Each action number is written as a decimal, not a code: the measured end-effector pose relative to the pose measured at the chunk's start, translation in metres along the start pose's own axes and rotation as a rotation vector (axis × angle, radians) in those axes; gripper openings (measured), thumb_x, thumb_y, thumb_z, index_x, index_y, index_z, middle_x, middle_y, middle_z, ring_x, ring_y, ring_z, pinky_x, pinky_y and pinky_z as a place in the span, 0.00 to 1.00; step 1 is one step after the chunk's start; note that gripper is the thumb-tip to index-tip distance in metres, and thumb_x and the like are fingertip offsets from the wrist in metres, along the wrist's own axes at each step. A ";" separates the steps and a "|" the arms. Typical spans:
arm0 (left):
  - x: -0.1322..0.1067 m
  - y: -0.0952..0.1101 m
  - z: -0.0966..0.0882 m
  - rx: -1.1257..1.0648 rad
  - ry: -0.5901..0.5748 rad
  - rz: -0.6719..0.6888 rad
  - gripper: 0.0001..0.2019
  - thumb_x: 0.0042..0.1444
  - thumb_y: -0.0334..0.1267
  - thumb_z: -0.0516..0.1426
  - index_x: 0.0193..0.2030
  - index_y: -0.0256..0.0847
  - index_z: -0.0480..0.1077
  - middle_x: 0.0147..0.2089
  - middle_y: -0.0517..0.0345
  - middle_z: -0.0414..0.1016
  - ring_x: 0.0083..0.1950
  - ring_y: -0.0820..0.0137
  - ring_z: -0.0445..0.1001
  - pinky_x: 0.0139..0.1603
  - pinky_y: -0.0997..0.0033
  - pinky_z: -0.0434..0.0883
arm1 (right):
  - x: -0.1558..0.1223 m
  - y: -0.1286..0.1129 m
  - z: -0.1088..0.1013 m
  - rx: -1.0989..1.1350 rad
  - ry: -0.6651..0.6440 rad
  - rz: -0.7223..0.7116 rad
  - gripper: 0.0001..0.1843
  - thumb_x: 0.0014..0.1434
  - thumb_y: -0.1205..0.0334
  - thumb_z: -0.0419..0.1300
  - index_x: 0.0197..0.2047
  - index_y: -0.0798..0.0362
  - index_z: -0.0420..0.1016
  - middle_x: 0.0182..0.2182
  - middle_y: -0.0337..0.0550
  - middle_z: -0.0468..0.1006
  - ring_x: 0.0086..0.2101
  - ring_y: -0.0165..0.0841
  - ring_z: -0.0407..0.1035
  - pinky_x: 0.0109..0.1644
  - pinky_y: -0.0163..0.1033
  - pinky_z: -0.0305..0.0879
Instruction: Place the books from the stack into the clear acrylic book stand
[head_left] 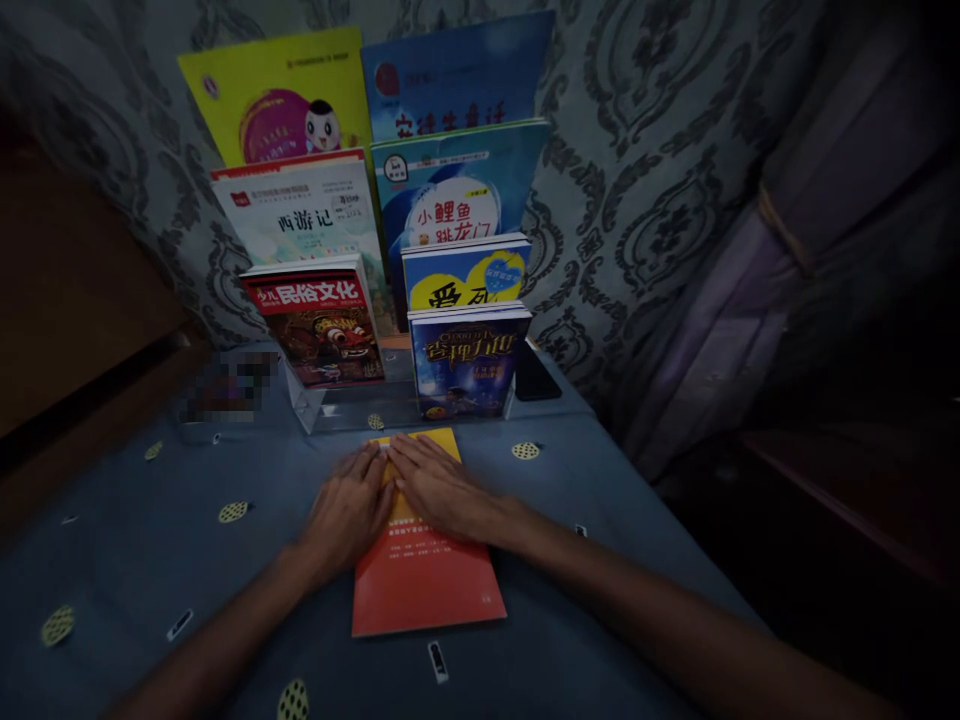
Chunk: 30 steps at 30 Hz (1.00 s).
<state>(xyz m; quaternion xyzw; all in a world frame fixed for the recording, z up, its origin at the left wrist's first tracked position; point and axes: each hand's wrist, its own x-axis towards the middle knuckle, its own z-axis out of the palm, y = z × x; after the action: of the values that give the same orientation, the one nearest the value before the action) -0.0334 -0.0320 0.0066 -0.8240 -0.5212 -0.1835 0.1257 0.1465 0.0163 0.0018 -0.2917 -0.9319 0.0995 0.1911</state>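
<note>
An orange and yellow book (427,585) lies flat on the blue cloth-covered table (150,560). My left hand (346,510) rests palm down on the book's left upper part, fingers stretched out. Beside it, my right hand (435,487) lies flat on the upper right of the cover, fingers extended and nearly touching the left hand. Neither hand grips anything.
Behind the book a clear tiered stand (315,410) holds several upright books, among them a red-covered one (322,325) and a dark blue one (465,360). A dark phone (536,380) lies to the right of the stand. Patterned wallpaper is behind, a curtain (750,300) at right.
</note>
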 end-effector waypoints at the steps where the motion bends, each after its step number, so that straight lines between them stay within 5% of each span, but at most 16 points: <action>1: 0.000 0.000 0.000 -0.004 -0.001 0.002 0.15 0.66 0.37 0.49 0.55 0.35 0.68 0.59 0.39 0.73 0.60 0.53 0.73 0.58 0.52 0.74 | 0.001 0.000 -0.001 -0.003 -0.003 0.010 0.27 0.67 0.66 0.47 0.66 0.68 0.61 0.66 0.65 0.63 0.68 0.44 0.52 0.71 0.55 0.51; 20: 0.000 0.001 -0.001 0.045 -0.016 0.015 0.16 0.68 0.38 0.48 0.57 0.35 0.66 0.60 0.39 0.72 0.63 0.56 0.71 0.60 0.54 0.71 | -0.022 -0.010 -0.021 -0.075 0.103 0.451 0.25 0.66 0.60 0.51 0.63 0.59 0.68 0.64 0.59 0.67 0.65 0.45 0.58 0.69 0.60 0.46; 30: 0.005 -0.007 -0.001 0.001 -0.110 0.095 0.21 0.67 0.36 0.46 0.63 0.32 0.64 0.66 0.38 0.68 0.67 0.56 0.67 0.67 0.48 0.64 | -0.032 0.032 -0.019 0.236 0.293 0.356 0.21 0.64 0.61 0.51 0.56 0.52 0.76 0.55 0.50 0.78 0.57 0.43 0.70 0.62 0.54 0.63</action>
<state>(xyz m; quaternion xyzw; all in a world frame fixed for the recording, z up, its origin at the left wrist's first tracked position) -0.0383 -0.0251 0.0100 -0.8566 -0.4875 -0.1315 0.1060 0.1950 0.0252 0.0004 -0.4380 -0.8103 0.1962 0.3361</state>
